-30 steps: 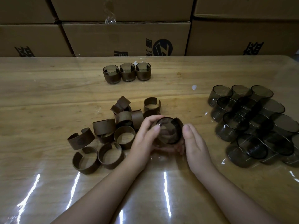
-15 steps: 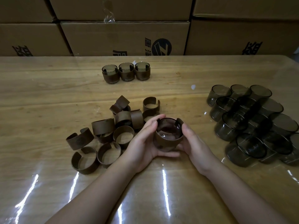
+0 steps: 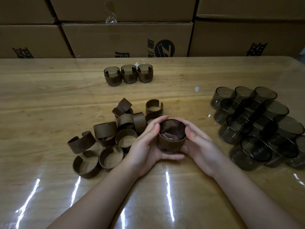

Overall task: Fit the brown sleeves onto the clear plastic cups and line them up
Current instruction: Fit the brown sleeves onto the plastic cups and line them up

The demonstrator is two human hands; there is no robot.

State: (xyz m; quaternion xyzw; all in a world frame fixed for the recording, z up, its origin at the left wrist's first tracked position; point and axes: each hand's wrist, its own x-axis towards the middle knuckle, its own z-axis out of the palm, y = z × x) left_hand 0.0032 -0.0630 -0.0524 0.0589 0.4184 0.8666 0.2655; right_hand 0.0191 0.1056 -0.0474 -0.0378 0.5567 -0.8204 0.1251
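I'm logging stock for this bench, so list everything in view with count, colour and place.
sleeved cups: three, brown sleeves on smoky clear cups, in a row at the far middle of the table
held cup: one, smoky clear with a brown sleeve on it, centre, between both hands
loose sleeves: about a dozen, brown, piled left of centre
bare cups: a heap too overlapped to count, smoky clear, right side
table: one, light wood under a glossy film
boxes: several, brown cardboard, stacked behind the table
left hand: grips the held cup
right hand: grips the held cup
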